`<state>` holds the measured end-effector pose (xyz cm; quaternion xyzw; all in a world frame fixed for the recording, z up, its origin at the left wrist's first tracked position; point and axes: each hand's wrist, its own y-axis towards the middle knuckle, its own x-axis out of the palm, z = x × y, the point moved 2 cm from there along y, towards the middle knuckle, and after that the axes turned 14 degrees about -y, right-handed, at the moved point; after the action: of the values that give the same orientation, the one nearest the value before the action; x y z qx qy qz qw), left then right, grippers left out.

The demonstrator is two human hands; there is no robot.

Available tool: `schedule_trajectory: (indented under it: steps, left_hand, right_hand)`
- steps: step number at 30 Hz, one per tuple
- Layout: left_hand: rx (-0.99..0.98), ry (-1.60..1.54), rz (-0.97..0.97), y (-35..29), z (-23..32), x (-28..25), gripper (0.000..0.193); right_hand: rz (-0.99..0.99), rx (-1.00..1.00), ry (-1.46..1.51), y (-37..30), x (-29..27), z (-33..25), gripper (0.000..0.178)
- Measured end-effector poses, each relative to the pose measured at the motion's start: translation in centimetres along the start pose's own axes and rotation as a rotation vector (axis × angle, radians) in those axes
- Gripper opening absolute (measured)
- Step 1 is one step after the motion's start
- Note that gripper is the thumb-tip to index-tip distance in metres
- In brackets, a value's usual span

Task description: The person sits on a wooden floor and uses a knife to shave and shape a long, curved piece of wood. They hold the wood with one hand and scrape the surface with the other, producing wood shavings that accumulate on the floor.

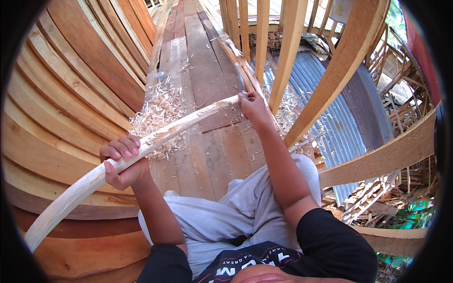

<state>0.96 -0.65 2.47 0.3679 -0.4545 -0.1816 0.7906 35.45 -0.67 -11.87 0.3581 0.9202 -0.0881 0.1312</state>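
A long, pale, peeled wooden pole [172, 131] slants across my front from the lower left up to the right, its surface partly shaved. My left hand [123, 158] wraps round it left of the middle, fingers over the top and thumb along the near side. At the pole's far right end is my right hand [252, 106], its fingers closed. From those fingers a thin, grey, blade-like tool [240, 80] points up and away, blurred, its handle hidden in the hand. Whether the blade touches the pole I cannot tell.
Curled wood shavings [158, 113] are heaped on the plank floor [207, 52] beyond the pole. A wall of curved planks [61, 89] rises at the left. Upright timbers [325, 75] line the right side, with corrugated metal sheets [325, 113] and scrap wood below them.
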Motion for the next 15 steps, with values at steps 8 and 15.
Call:
schedule_trajectory:
  steps: [8, 15]
  left_hand:
    - [-0.066, 0.072, -0.172, 1.1, 0.7, 0.4, 0.022]
    - [-0.067, 0.0, -0.048, 0.2, 0.8, -0.7, 0.021]
  right_hand:
    - [-0.334, 0.191, -0.436, -4.8, 3.3, -0.1, 0.062]
    - [0.0, -0.27, -0.734, -7.2, 5.8, -3.6, 0.056]
